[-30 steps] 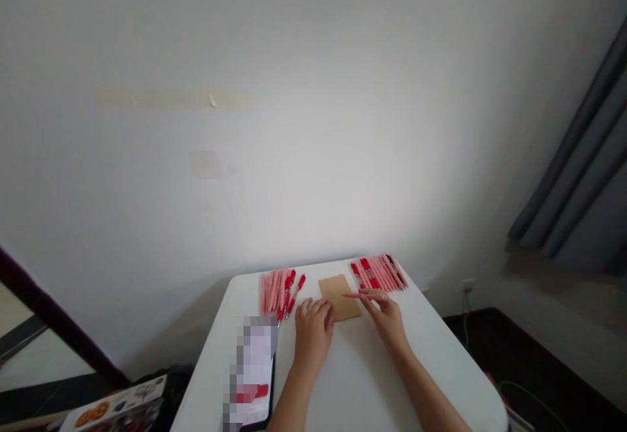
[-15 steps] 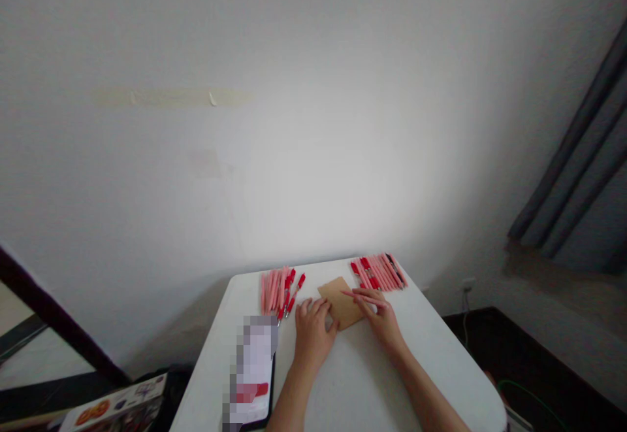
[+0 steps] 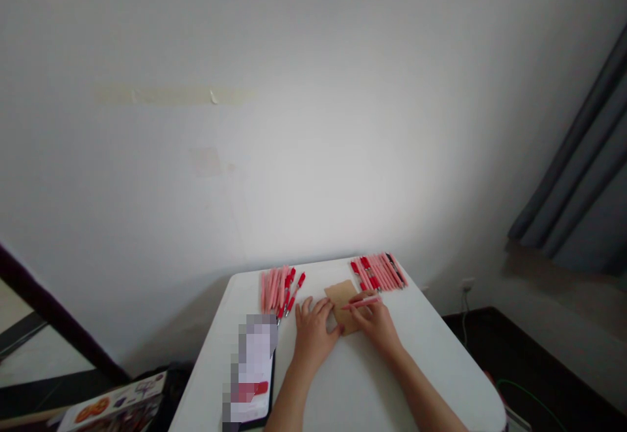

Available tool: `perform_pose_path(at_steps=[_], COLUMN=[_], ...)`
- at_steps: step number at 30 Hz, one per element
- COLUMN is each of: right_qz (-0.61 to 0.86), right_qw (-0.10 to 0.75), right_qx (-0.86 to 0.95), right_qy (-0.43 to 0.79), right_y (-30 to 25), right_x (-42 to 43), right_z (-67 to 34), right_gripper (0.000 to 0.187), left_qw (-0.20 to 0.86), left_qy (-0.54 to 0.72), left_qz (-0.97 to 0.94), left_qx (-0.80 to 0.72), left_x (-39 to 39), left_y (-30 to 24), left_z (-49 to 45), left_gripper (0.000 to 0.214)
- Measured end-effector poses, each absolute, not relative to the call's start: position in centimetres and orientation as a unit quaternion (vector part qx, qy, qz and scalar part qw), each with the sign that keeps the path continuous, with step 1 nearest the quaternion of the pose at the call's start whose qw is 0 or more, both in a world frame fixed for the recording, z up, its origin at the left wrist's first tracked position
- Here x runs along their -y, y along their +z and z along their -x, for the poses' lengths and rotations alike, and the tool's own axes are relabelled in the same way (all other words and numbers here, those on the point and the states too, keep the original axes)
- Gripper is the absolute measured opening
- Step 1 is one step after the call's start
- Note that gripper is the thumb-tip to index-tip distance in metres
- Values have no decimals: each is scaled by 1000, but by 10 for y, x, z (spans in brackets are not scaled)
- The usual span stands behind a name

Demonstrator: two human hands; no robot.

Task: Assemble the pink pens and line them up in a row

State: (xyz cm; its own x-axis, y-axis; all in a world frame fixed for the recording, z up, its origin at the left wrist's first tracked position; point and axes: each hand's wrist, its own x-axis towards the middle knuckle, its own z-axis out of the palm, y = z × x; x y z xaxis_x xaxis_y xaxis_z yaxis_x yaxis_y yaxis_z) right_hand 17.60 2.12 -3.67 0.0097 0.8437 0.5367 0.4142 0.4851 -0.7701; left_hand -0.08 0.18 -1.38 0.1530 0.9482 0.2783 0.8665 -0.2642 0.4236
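A brown sheet of paper or thin card point(image 3: 341, 291) lies at an angle on the white table between my hands. My left hand point(image 3: 314, 331) rests with fingers spread, its fingertips and thumb at the sheet's left edge. A pink pen point(image 3: 367, 300) is held in my right hand point(image 3: 379, 327) in a writing grip, its tip pointing left, over or on the sheet; contact I cannot tell. Several pink pens point(image 3: 272, 288) lie beyond my left hand, with a few red-ended pens point(image 3: 296, 293) beside them. Past my right hand lies a row of pink and red pens point(image 3: 385, 272).
On the left of the white table point(image 3: 362, 393) lies a phone point(image 3: 255, 366), its screen lit and partly blurred. A wall point(image 3: 313, 125) stands behind the table. A printed box point(image 3: 112, 402) sits low at the left, and a grey curtain point(image 3: 582, 190) hangs at the right.
The brown sheet has shifted slightly to the right and turned a little. My right hand has moved slightly down and left with the pen, whose tip sits lower than before.
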Motion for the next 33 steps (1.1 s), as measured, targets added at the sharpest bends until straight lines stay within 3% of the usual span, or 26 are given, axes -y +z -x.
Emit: perform_pose_path(at_steps=[33], right_qz=[491], right_qw=[495], right_qx=[690], right_qy=[193], right_y=[-27], right_x=[-20], right_z=[-175], right_gripper=[15], left_qw=[80], left_qy=[243], left_qz=[-752], left_qx=[-608], left_x=[0], left_y=[-10], left_z=[1], left_gripper=[44])
